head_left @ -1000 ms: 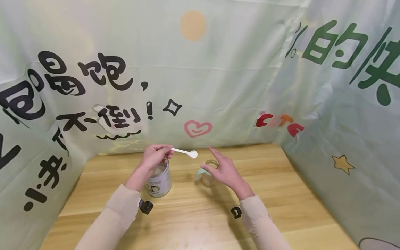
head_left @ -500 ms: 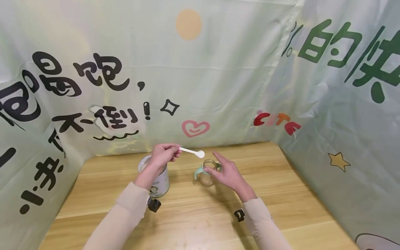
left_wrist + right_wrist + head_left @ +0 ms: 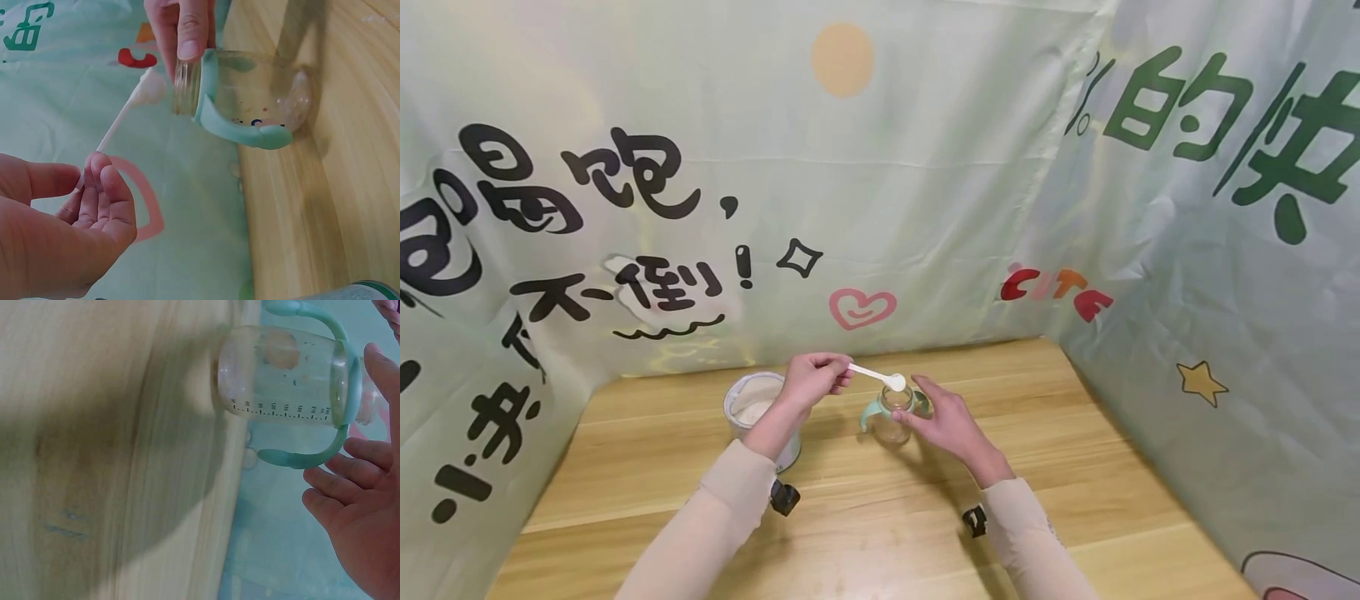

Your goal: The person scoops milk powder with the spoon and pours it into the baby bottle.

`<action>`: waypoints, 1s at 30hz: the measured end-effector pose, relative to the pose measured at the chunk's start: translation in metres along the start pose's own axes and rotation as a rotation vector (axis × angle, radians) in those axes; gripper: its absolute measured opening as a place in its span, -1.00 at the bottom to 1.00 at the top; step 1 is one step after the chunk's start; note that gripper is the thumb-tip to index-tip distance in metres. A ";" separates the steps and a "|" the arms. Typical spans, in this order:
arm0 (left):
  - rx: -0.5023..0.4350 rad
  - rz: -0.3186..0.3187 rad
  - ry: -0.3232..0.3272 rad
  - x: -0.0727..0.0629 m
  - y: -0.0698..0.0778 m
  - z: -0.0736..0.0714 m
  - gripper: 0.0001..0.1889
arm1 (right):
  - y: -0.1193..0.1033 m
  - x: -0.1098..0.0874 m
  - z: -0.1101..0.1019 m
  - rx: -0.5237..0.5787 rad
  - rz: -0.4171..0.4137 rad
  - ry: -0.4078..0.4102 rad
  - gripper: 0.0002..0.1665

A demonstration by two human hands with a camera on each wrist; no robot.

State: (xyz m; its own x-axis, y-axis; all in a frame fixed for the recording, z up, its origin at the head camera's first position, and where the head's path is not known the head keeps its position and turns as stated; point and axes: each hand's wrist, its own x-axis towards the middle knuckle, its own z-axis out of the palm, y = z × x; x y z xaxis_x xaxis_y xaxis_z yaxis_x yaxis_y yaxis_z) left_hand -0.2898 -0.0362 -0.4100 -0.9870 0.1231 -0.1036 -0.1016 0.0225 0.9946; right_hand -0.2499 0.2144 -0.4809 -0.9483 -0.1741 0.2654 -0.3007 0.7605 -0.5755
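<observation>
My left hand (image 3: 811, 383) pinches the handle of a white measuring scoop (image 3: 119, 125) between thumb and fingers. White powder heaps in the scoop's bowl, which is close above the mouth of a clear baby bottle (image 3: 891, 429) in the head view. The bottle stands upright, with mint-green handles (image 3: 300, 459) and a printed scale on its side. Around its neck my right hand (image 3: 949, 425) is spread, thumb near the rim and fingers loosely extended beside the far handle. Left of the bottle, a can (image 3: 789, 457) of pale powder stands partly behind my left forearm.
All this stands on a wooden table (image 3: 880, 533). Printed fabric (image 3: 925, 208) hangs along its back and both sides, close behind the can and bottle. Small black wrist cameras are on both wrists.
My left hand has carried the scoop rightward and slightly down, from beside the can to over the bottle. The can's opening is now more exposed. My right hand stays by the bottle's neck.
</observation>
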 end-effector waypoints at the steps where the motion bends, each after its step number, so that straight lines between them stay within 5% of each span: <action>1: 0.000 0.001 0.001 0.000 -0.001 0.001 -0.75 | 0.001 0.000 0.001 0.001 0.002 -0.002 -0.04; 30: 0.024 0.033 0.020 -0.001 -0.010 0.008 -0.79 | 0.003 0.001 0.015 0.021 -0.007 -0.020 -0.17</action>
State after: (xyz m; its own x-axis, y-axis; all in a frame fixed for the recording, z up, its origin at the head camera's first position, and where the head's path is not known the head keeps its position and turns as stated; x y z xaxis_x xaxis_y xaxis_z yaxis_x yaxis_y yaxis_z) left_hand -0.2863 -0.0283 -0.4203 -0.9920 0.1043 -0.0707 -0.0666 0.0423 0.9969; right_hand -0.2528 0.2075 -0.4942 -0.9479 -0.1925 0.2539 -0.3095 0.7458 -0.5900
